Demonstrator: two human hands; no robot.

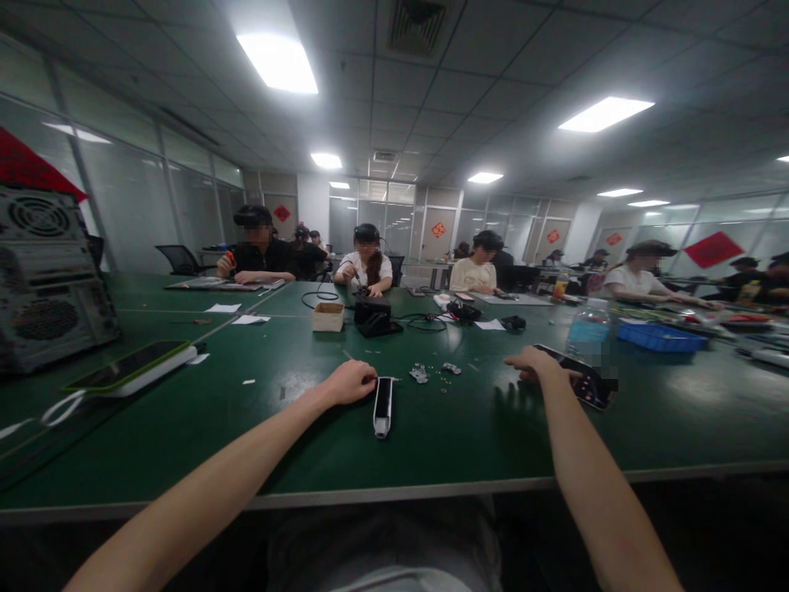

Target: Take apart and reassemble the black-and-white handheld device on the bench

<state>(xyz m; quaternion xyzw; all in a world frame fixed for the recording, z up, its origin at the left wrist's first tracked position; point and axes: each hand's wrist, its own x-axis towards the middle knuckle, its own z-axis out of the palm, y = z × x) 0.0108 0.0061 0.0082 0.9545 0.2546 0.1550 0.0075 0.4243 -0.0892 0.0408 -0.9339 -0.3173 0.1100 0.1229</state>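
Note:
On the green table, my left hand (352, 382) rests with its fingers curled together at the upper left of a slim white pen-like device (383, 409) with a long dark screen. What its fingertips hold, if anything, is hidden. Over to the right, my right hand (541, 363) hovers at a phone (592, 385) with a lit screen, its index finger stretched out to the left and the others apart. The hand and wrist cover part of the phone. Between my hands lie small grey metal parts (419, 373), another grey part (452, 368) and several tiny pieces.
A small cardboard box (328, 317) and a black device (371, 316) with cables stand ahead. At right are a water bottle (588, 329) and a blue tray (662, 335). A computer case (53, 279) and a green-edged device (129, 367) occupy the left. Several people sit opposite.

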